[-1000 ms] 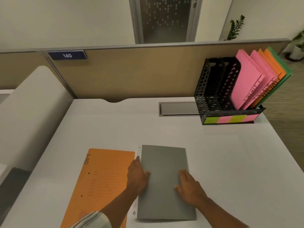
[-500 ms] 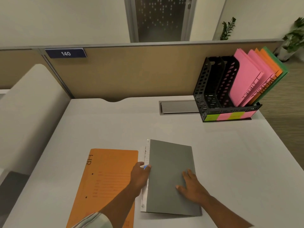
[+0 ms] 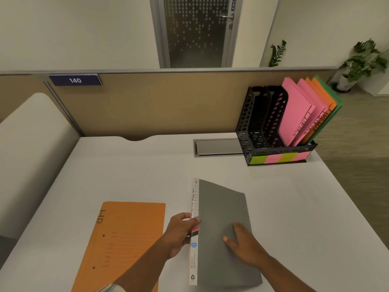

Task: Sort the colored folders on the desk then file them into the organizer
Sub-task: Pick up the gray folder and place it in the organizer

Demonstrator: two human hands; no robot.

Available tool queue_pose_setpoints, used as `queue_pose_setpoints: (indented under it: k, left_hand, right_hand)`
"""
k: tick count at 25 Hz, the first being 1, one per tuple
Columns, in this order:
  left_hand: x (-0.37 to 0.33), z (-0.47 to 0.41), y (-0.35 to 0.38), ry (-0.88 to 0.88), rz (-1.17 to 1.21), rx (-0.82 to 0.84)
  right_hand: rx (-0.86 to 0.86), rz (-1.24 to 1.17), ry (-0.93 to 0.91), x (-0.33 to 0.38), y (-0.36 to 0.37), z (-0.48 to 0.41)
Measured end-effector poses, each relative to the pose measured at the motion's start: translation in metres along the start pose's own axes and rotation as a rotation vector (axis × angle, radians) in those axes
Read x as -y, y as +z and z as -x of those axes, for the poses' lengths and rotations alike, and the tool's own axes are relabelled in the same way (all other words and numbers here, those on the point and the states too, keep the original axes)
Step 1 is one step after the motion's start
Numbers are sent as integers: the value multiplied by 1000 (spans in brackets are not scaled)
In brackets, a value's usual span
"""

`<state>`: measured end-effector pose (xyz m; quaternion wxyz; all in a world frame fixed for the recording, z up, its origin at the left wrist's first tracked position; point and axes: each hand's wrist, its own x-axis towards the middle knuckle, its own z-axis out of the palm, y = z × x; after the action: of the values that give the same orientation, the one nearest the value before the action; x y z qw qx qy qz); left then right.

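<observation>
The scene is lit dimly and evenly, and a warm yellowish cast is laid over everything. Only a faint, soft-edged shadow is thrown on the white counter (image 3: 294, 207) under the grey cardboard folder (image 3: 223, 228), nearer than the fingers (image 3: 236, 227) of the right hand (image 3: 247, 247). Far beyond and to the right of the fingers, the leafy potted plant (image 3: 362, 60) is smeared by blur. The grey-capped beige partition (image 3: 168, 102) beyond them is bowed by wide-angle distortion, and fine detail is softened throughout.

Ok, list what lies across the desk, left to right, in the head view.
Orange folder → left hand → grey folder → organizer.
</observation>
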<state>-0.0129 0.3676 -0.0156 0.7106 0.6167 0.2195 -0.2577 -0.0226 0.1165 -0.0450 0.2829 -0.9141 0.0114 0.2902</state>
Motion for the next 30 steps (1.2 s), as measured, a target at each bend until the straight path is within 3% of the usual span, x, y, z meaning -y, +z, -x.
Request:
queue_pose_setpoints:
  k: [11, 22, 30]
  left_hand:
    - [-70, -2, 128, 228, 77, 37]
    - [-153, -20, 247, 708, -45, -230]
    - [-205, -61, 324, 876, -108, -381]
  right_hand:
    - [-295, -55, -129, 31, -133, -4]
    - [-505, -105, -334, 63, -268, 0]
    - [-773, -282, -543, 66, -360, -17]
